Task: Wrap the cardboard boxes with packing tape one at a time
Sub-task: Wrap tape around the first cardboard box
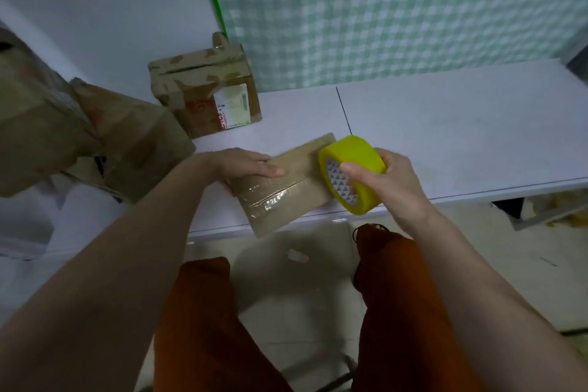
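Holding the flat cardboard box [286, 188] at the counter [445, 143] edge, left hand [251, 164] pressing flat, right hand [385, 181] gripping the yellow tape roll [353, 173]. Could easily slide off, tape wrinkling.

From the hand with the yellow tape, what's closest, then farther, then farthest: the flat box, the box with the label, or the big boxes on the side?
Starting from the right hand, which grips the yellow tape roll:
1. Flat box, just left of it, under the left hand.
2. Labelled box, farther back by the wall.
3. Big boxes, far left.
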### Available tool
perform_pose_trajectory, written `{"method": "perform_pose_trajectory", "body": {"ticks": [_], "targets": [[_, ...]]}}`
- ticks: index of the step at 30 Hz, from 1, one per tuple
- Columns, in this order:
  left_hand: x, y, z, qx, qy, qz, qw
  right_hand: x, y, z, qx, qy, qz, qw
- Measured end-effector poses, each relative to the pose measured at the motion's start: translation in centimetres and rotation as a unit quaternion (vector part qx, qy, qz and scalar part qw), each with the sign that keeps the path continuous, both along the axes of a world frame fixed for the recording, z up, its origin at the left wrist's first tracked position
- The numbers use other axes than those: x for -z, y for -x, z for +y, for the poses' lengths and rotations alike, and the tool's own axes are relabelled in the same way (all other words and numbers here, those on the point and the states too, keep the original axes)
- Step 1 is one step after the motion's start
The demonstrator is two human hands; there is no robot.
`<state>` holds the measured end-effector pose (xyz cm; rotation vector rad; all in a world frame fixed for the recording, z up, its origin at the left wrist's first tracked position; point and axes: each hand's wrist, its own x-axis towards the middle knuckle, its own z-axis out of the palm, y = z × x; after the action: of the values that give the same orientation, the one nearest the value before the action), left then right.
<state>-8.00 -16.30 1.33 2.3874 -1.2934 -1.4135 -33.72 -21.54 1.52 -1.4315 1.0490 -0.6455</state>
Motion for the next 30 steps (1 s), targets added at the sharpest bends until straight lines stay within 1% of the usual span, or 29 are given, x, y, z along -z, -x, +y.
{"method": "perform_pose_trajectory", "body": {"ticks": [1,2,3,4,5,6,7,9,13,16,18,20,23,30], "targets": [[-0.1,0.1,0.1,0.005,0.011,-0.03,0.999,-0.5,-0.2,-0.1,-0.013,0.003,-0.003,1.0],[0.1,0.3,0.1,0.019,0.025,-0.102,0.994,-0.8,-0.6,-0.2,-0.018,0.006,-0.005,1.0],[0.5,0.7,0.1,0.039,0.045,-0.202,0.978,-1.0,-1.2,-0.3,-0.017,0.011,-0.006,1.0],[1.1,1.5,0.1,0.075,0.08,-0.298,0.948,-1.1,-1.9,-0.5,-0.014,0.015,-0.006,1.0],[1.8,2.8,0.4,0.115,0.13,-0.363,0.916,-1.2,-2.6,-0.6,-0.009,0.018,-0.006,1.0],[2.6,4.1,0.8,0.154,0.171,-0.393,0.89,-1.2,-3.2,-0.8,-0.002,0.02,-0.009,1.0],[3.5,5.4,1.2,0.18,0.192,-0.396,0.88,-1.3,-3.7,-0.9,0.006,0.022,-0.013,1.0],[5.3,6.9,1.6,0.191,0.189,-0.39,0.881,-1.3,-4.3,-1.2,0.018,0.021,-0.015,1.0],[6.2,6.7,0.1,0.132,0.196,-0.386,0.892,-1.0,-4.5,-1.5,0.027,0.005,0.003,1.0],[6.3,6.6,-0.6,0.13,0.184,-0.383,0.896,-1.1,-4.4,-1.4,0.038,-0.012,0.011,0.999],[6.1,6.3,-0.7,0.123,0.174,-0.37,0.904,-0.9,-4.1,-1.2,0.047,-0.015,0.035,0.998],[6.0,6.0,-1.0,0.118,0.153,-0.352,0.916,-0.4,-3.4,-0.5,0.04,-0.018,0.079,0.996],[5.9,5.9,-1.4,0.117,0.134,-0.343,0.922,1.1,-2.3,0.5,0.029,-0.028,0.127,0.991],[5.8,5.8,-1.5,0.116,0.135,-0.346,0.921,4.0,-2.3,0.9,0.033,-0.039,0.158,0.986]]}}
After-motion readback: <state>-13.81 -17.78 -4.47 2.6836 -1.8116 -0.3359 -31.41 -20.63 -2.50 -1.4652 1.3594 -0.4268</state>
